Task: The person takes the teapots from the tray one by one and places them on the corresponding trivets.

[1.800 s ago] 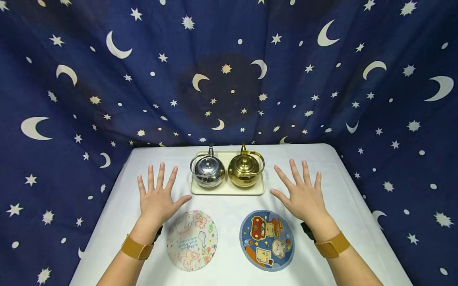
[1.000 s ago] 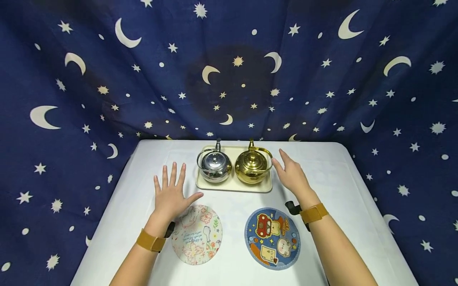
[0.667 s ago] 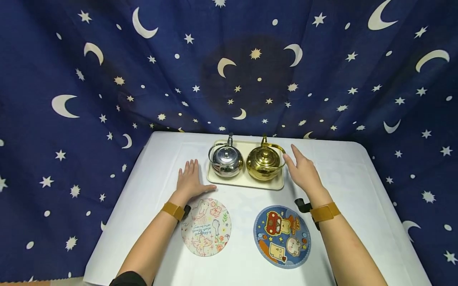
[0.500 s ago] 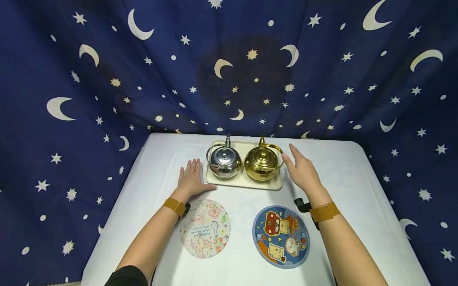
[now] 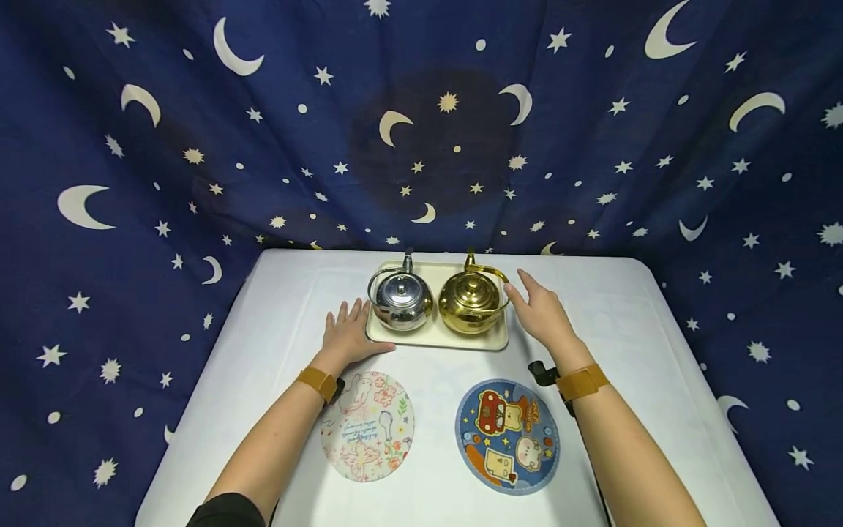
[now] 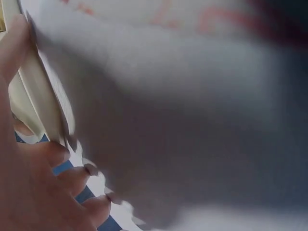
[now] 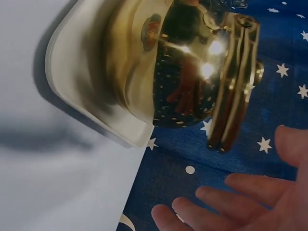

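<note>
A cream tray point(image 5: 431, 339) bears a silver teapot point(image 5: 403, 306) on the left and a gold teapot point(image 5: 467, 304) on the right, both with hoop handles. At the tray's front left corner lies my left hand point(image 5: 347, 341), fingers spread, its thumb along the front edge. The left wrist view has its thumb and fingers point(image 6: 33, 173) against the tray rim point(image 6: 42, 91). Beside the gold teapot, my right hand point(image 5: 544, 313) holds nothing, fingers extended. In the right wrist view, a gap separates those fingers point(image 7: 226, 204) from the gold teapot's handle point(image 7: 236, 86).
Nearer on the white table point(image 5: 435, 439) lie a pale floral round mat point(image 5: 367, 428) at left and a blue cartoon round mat point(image 5: 507, 437) at right. A dark blue curtain point(image 5: 316, 146) with moons and stars stands behind and at both sides.
My left hand has moved forward and right to the tray's corner. My right hand has come left, beside the gold teapot, its fingers less spread. The head view has shifted; tray and teapots stay together.
</note>
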Action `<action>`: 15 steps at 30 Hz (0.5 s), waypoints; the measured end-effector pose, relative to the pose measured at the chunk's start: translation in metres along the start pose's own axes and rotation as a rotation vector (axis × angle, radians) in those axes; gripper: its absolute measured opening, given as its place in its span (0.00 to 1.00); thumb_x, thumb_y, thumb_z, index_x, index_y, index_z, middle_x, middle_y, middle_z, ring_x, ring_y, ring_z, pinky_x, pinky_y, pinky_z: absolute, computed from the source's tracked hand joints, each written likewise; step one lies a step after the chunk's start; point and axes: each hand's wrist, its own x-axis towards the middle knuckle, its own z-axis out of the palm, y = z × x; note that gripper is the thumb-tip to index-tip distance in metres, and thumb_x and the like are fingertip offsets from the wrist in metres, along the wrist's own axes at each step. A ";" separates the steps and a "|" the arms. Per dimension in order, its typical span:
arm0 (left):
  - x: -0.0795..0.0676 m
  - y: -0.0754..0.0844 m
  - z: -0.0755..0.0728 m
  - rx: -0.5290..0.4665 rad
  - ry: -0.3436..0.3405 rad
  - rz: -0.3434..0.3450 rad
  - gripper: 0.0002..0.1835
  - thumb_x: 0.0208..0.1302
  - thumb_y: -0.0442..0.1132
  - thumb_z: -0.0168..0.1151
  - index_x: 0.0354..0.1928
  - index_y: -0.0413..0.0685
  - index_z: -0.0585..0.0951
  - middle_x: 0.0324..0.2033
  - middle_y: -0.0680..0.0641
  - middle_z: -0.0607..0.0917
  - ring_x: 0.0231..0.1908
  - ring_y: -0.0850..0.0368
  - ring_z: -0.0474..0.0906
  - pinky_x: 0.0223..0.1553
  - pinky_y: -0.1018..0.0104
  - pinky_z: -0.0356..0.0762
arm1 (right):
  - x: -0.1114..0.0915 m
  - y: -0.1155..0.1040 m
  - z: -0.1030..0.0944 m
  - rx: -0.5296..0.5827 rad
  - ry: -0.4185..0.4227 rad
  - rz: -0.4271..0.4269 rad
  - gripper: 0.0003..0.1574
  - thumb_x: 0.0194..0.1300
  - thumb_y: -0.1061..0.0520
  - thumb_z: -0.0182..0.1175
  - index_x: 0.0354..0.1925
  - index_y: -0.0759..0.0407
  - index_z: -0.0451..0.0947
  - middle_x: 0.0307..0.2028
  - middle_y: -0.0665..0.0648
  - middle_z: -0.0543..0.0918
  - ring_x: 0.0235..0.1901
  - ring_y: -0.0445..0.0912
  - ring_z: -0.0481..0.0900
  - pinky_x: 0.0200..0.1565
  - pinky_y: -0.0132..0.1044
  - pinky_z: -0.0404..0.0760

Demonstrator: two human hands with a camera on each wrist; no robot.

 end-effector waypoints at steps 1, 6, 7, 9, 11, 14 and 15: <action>0.000 -0.001 0.000 0.001 0.000 -0.004 0.69 0.45 0.84 0.59 0.81 0.51 0.48 0.80 0.43 0.49 0.79 0.37 0.40 0.76 0.34 0.37 | 0.003 -0.001 0.002 0.003 -0.013 0.010 0.46 0.79 0.33 0.40 0.79 0.61 0.51 0.72 0.72 0.65 0.69 0.70 0.65 0.68 0.65 0.65; -0.002 -0.003 0.000 -0.013 -0.005 -0.005 0.69 0.46 0.84 0.59 0.82 0.51 0.47 0.80 0.43 0.49 0.79 0.37 0.40 0.75 0.32 0.37 | 0.016 -0.001 0.010 -0.013 -0.068 0.067 0.44 0.80 0.38 0.40 0.77 0.68 0.54 0.69 0.75 0.68 0.68 0.71 0.67 0.67 0.64 0.66; -0.002 -0.003 0.000 -0.013 -0.005 -0.006 0.70 0.46 0.84 0.59 0.82 0.51 0.47 0.80 0.43 0.49 0.79 0.37 0.40 0.75 0.32 0.37 | 0.018 -0.001 0.012 -0.016 -0.071 0.073 0.43 0.81 0.39 0.41 0.76 0.70 0.55 0.67 0.75 0.70 0.67 0.70 0.68 0.67 0.64 0.68; -0.003 -0.002 0.000 -0.011 -0.005 -0.009 0.70 0.45 0.85 0.58 0.82 0.51 0.46 0.80 0.43 0.49 0.79 0.37 0.39 0.75 0.32 0.37 | 0.022 0.000 0.015 -0.021 -0.070 0.082 0.41 0.81 0.41 0.40 0.74 0.73 0.58 0.65 0.75 0.73 0.65 0.70 0.70 0.65 0.63 0.70; -0.002 -0.002 0.000 -0.007 -0.009 -0.011 0.70 0.46 0.85 0.57 0.82 0.51 0.45 0.81 0.43 0.48 0.79 0.37 0.39 0.75 0.32 0.37 | 0.024 0.000 0.019 -0.015 -0.064 0.084 0.38 0.81 0.44 0.40 0.72 0.73 0.63 0.63 0.74 0.75 0.64 0.70 0.72 0.64 0.62 0.72; -0.001 -0.002 0.001 -0.012 -0.017 -0.012 0.70 0.46 0.86 0.56 0.82 0.51 0.45 0.81 0.43 0.48 0.79 0.37 0.38 0.75 0.31 0.36 | 0.025 0.000 0.022 -0.004 -0.053 0.091 0.34 0.81 0.46 0.39 0.61 0.70 0.77 0.53 0.72 0.84 0.52 0.66 0.82 0.52 0.58 0.80; -0.001 -0.002 0.001 -0.013 -0.018 -0.012 0.70 0.46 0.86 0.56 0.82 0.51 0.44 0.81 0.43 0.48 0.79 0.37 0.38 0.75 0.31 0.36 | 0.026 -0.001 0.023 0.002 -0.052 0.098 0.33 0.81 0.47 0.38 0.56 0.69 0.81 0.48 0.71 0.86 0.47 0.63 0.84 0.47 0.55 0.82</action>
